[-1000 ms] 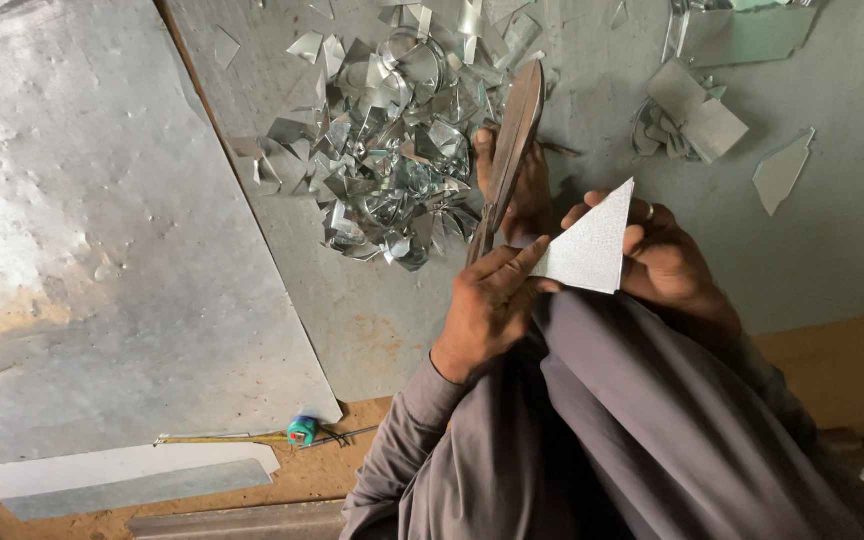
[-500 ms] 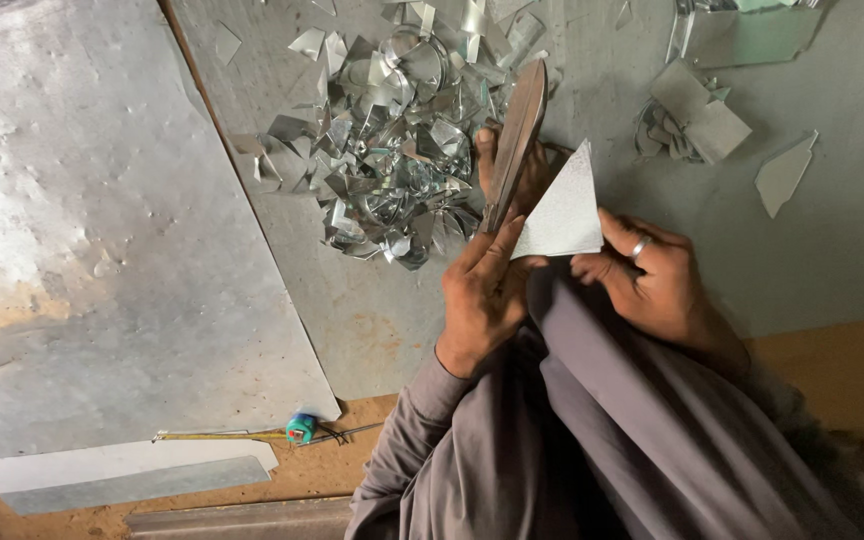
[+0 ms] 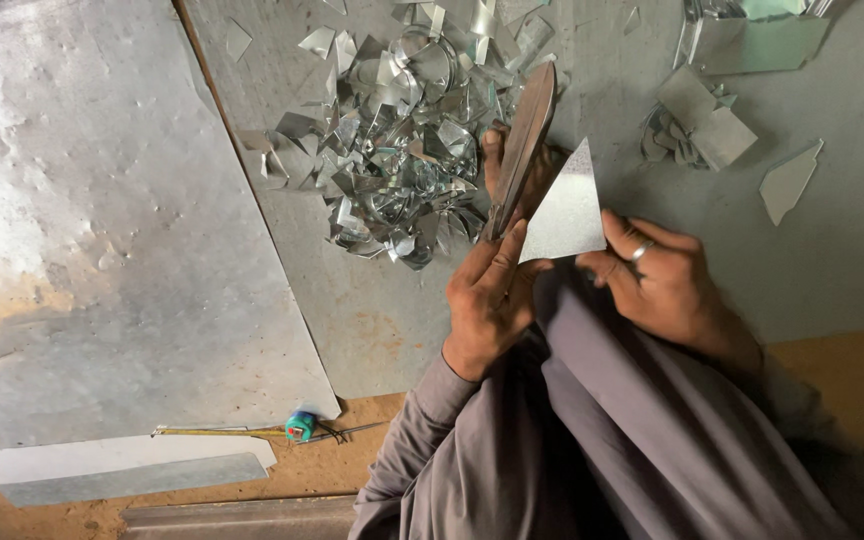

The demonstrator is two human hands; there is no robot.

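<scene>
The triangular piece of sheet metal (image 3: pixel 564 208) has been turned since a second ago: then its long point lay out to the right over the right hand, now it stands point up, between the two hands. So the work on this piece looks to be moving on to another of its edges.

The left hand (image 3: pixel 487 300) is closed around the grips of the shears (image 3: pixel 520 150), whose long blades point away from the person and lie just left of the triangle; the thumb rests against the triangle's lower left edge. The right hand (image 3: pixel 657 280) pinches the triangle's lower right corner between thumb and fingers, with one ring (image 3: pixel 639 250) on a finger.

By count: one pair of shears, one triangle in hand, one heap of shiny offcuts (image 3: pixel 397 140) beyond the hands, too tangled to number. To the right lie a small stack of cut pieces (image 3: pixel 707 125) and one loose scrap (image 3: pixel 787 180). One large sheet (image 3: pixel 92 230) covers the floor to the left, with a tape measure (image 3: pixel 300 426) and what seem to be two strips (image 3: pixel 122 470) below it.
</scene>
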